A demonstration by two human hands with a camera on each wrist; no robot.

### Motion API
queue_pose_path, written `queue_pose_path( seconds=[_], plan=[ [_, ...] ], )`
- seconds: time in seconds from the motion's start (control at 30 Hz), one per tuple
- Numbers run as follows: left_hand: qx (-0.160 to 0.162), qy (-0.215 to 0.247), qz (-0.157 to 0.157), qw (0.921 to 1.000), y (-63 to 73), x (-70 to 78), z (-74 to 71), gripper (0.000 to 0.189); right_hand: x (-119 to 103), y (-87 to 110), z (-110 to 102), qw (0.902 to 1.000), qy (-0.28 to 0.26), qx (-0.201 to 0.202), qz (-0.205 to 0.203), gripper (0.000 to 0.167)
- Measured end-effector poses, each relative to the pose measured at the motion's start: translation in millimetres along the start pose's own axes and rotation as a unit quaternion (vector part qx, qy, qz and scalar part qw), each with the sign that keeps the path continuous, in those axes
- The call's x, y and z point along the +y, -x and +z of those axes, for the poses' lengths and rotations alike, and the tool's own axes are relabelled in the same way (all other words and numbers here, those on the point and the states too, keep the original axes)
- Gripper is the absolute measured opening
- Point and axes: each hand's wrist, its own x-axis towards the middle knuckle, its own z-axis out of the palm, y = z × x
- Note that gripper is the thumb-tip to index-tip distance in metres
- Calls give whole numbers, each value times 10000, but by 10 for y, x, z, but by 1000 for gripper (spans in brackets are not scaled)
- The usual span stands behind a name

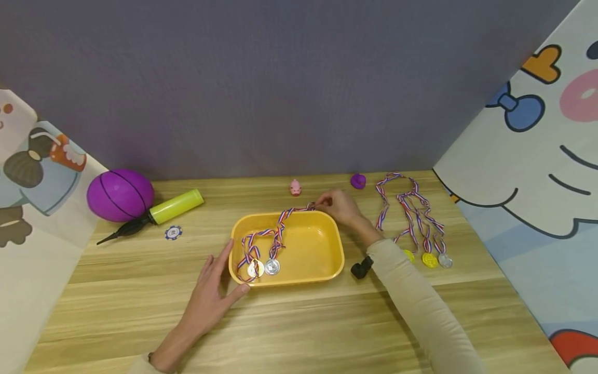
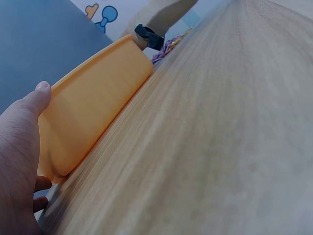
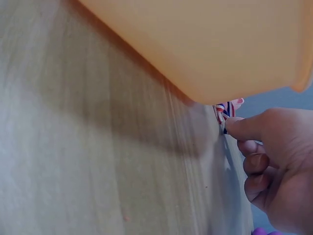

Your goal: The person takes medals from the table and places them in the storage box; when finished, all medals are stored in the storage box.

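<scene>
A yellow plastic basin (image 1: 322, 249) stands on the table. Inside it, near the left end, lie a gold medal (image 1: 255, 268) and a silver medal (image 1: 272, 267) with striped red, white and blue ribbons. One ribbon (image 1: 287, 213) runs over the basin's far rim. Behind that rim my right hand (image 1: 340, 208) pinches its end between thumb and forefinger; the right wrist view shows the pinched ribbon (image 3: 221, 115) close by the basin wall. My left hand (image 1: 210, 293) rests against the basin's left end, fingers and thumb spread around the near corner.
Several more medals (image 1: 430, 260) with tangled ribbons lie at the right. Along the back sit a pink pig toy (image 1: 295, 187) and a purple duck toy (image 1: 358, 181). Leftward are a purple ball (image 1: 120, 195), a yellow hand pump (image 1: 177, 206) and a poker chip (image 1: 173, 232).
</scene>
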Motion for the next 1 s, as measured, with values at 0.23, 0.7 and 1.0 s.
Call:
queue_pose_path(
  seconds=[0.23,0.7,1.0],
  plan=[
    [-28,-43,-80,10000,2,6,-5,103,-73,14,-76,9999,-35,160,45,10],
    [-16,0,-45,10000,5,-3,-2,103,-301,97,-367,9933,-461,997,-346,9],
    [34,-23,47,10000,8,-14,6,104,-562,260,-423,9921,-484,1087,-404,7]
  ],
)
